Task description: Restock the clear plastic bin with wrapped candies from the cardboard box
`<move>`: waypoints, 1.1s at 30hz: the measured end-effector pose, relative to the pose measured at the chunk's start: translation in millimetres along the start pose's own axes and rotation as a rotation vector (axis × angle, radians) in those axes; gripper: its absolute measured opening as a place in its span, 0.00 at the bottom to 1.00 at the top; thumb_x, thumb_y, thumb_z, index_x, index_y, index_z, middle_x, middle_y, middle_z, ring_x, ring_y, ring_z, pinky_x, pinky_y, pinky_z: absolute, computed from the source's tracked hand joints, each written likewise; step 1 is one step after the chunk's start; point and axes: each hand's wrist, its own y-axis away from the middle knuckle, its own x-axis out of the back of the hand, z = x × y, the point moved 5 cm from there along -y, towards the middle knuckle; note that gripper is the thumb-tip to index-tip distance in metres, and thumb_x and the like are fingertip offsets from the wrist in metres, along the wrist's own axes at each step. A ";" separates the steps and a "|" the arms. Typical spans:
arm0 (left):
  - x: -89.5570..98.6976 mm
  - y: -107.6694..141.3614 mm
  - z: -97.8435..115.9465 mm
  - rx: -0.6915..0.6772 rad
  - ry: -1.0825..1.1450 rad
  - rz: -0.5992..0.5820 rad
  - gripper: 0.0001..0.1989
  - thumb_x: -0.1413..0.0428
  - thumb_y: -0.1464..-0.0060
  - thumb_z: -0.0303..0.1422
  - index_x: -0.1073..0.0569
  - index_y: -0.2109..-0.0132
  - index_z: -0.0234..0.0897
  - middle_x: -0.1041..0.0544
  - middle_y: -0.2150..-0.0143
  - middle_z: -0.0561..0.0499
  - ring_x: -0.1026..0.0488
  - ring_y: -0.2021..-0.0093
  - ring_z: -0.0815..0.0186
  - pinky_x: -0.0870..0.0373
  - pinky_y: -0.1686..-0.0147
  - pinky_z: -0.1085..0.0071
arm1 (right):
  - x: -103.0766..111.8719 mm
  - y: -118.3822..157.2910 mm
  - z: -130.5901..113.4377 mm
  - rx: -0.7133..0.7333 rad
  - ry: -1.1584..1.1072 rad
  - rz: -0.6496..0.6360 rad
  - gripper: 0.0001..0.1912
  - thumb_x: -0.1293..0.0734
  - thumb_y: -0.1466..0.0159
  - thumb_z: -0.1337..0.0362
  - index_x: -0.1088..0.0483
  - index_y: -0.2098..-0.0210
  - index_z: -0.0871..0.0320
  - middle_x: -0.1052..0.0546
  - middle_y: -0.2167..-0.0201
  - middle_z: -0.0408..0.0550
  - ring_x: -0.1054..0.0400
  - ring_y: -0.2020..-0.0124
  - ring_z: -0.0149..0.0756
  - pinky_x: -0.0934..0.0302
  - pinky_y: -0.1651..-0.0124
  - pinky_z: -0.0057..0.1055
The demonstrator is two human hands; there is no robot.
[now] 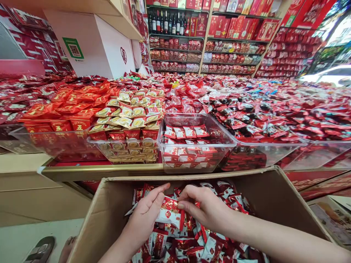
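Observation:
A red and white candy packet (170, 212) is held between my two hands, above an open cardboard box (94, 219) filled with similar loose packets (212, 248). My left hand (146, 210) is closed on the packet's left end, its thumb alongside the fingers. My right hand (203, 206) pinches the packet's upper right corner between thumb and fingertips. Just beyond the box, a clear plastic bin (196, 146) holds neat rows of red and white packets, stacked lower than the heaps beside it.
Clear bins of gold durian packets (134, 122) and orange-red packets (61, 126) stand to the left; a bin of dark red packets (246, 120) is to the right. A white box with a QR code (82, 44) stands at the back left. Shelves (204, 47) line the back.

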 end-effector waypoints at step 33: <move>-17.3 5.6 -11.0 0.077 0.370 -0.405 0.21 0.47 0.55 0.47 0.31 0.59 0.35 0.23 0.70 0.48 0.29 0.74 0.69 0.47 0.79 0.77 | 87.9 -131.7 -41.2 0.115 1.184 -0.524 0.12 0.41 0.49 0.73 0.31 0.67 0.63 0.27 0.68 0.51 0.36 0.70 0.33 0.50 0.73 0.25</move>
